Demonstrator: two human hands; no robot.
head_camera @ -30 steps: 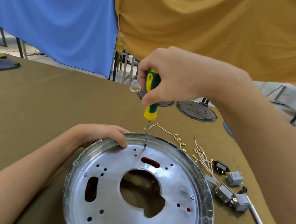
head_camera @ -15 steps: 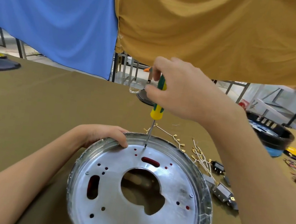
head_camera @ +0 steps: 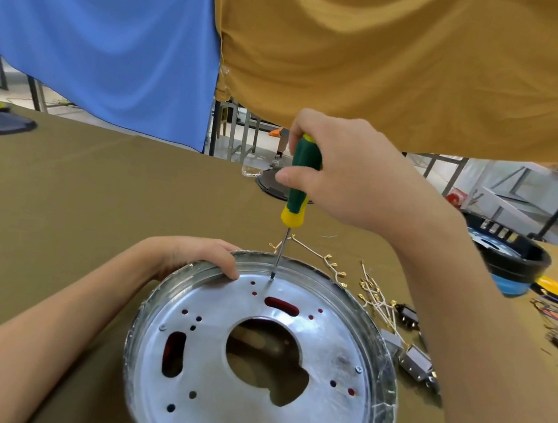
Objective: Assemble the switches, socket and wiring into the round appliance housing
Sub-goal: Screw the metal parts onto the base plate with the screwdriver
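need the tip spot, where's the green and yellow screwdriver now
Green and yellow screwdriver: right hand grips it, tip on the round metal housing at its far edge.

My right hand point(head_camera: 350, 170) is fisted, thumb forward, forearm angled down; my left hand point(head_camera: 193, 257) curls, fingertips down

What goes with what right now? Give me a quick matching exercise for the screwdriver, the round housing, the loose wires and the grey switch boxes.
Things:
1. green-and-yellow-handled screwdriver
2. round silver metal housing
3. white wires with brass terminals
4. small grey metal switch boxes

States:
A. lying loose on the cloth beyond the housing's far right rim
B. gripped by the right hand, tip on the plate
C. steadied at its far rim by the left hand
D. resting right of the housing, by the right forearm

Pairs: 1-B, 2-C, 3-A, 4-D
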